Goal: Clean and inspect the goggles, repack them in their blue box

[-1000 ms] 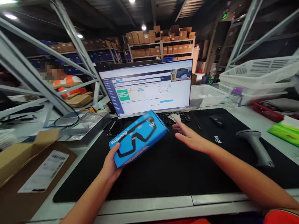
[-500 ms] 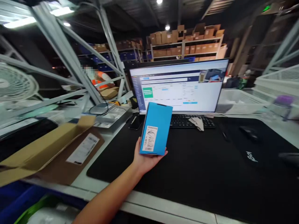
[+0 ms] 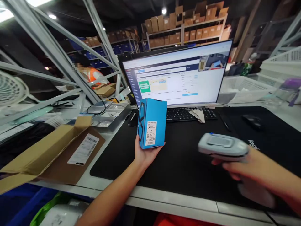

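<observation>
A blue product box with a white barcode label stands upright in the grip of my left hand, fingers under and along its lower edges. It is held above the black desk mat, in front of the monitor. My right hand is closed round the handle of a grey-white barcode scanner, slightly blurred. The scanner's head points left toward the box, with a gap between them. The lower part of its handle is smeared by motion.
An opened cardboard carton with a shipping label lies at the left. Behind the box are a monitor and a keyboard with a crumpled tissue. A mouse rests at right. A person in an orange vest is beyond the frame.
My right hand has come into view from the right, holding the barcode scanner. The blue box has turned so its left side shows more. The view has tilted downward.
</observation>
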The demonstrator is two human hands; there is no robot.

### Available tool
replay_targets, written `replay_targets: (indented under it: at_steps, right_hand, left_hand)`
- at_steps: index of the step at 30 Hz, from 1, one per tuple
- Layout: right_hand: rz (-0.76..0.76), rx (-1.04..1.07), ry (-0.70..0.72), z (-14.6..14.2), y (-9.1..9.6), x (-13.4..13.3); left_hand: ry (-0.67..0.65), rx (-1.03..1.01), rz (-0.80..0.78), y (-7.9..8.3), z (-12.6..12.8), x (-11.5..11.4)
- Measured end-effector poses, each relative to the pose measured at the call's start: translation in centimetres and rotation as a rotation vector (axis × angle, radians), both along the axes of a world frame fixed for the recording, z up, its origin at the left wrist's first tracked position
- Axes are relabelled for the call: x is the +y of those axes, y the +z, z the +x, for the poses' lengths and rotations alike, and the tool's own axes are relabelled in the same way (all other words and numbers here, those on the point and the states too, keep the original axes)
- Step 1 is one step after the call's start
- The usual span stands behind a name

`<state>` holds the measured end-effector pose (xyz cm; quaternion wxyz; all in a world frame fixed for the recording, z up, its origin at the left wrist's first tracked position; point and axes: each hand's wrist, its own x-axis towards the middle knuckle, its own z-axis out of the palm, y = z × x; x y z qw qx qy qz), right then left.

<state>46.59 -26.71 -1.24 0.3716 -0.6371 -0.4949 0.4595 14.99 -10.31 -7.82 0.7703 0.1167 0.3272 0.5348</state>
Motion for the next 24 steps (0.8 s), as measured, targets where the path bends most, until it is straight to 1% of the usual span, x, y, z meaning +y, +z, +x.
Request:
replay_targets:
  at_steps: [1,3,5,7,10,15,17,19,20,22,23,24]
  right_hand:
    - [-0.034,0.068,0.055,-2.4,0.2,0.6]
    - [-0.035,0.166,0.172,-6.2,0.4,1.7]
    - [-0.009,0.24,0.232,-8.4,0.4,2.5]
    - [-0.014,0.291,0.261,-9.2,0.2,3.0]
    - [-0.062,0.306,0.281,-9.0,0.1,3.2]
    - [-0.125,0.3,0.205,-8.2,0.8,2.0]
    - [-0.116,0.291,0.163,-7.0,0.4,1.2]
    - [-0.087,0.232,0.062,-4.3,-0.5,0.6]
    - [-0.071,0.171,-0.039,-2.2,-1.1,0.3]
    - [-0.047,-0.012,-0.276,3.2,-2.1,-0.3]
    - [-0.083,-0.133,-0.394,6.5,-2.5,-0.7]
    - [-0.141,-0.278,-0.569,9.9,-3.0,-1.2]
  left_hand:
    - [0.005,0.013,0.012,-0.1,0.1,0.0]
    - [0.001,0.035,0.023,-0.2,0.2,-0.2]
    - [-0.005,0.05,0.02,-0.3,0.3,-0.4]
    - [0.004,0.056,0.006,-0.2,0.4,-0.5]
    - [-0.001,0.04,-0.001,0.0,0.4,-0.5]
    - [-0.026,0.043,0.005,0.0,0.3,-0.4]
    - [-0.023,0.045,0.019,0.0,0.2,-0.4]
    - [-0.026,0.055,0.023,0.0,0.0,-0.4]
    - [-0.025,0.066,0.021,0.1,0.0,-0.5]
    - [-0.014,0.101,0.008,0.3,-0.1,-0.5]
    - [-0.002,0.125,-0.004,0.4,0.0,-0.6]
    - [0.01,0.148,-0.02,0.5,0.1,-0.7]
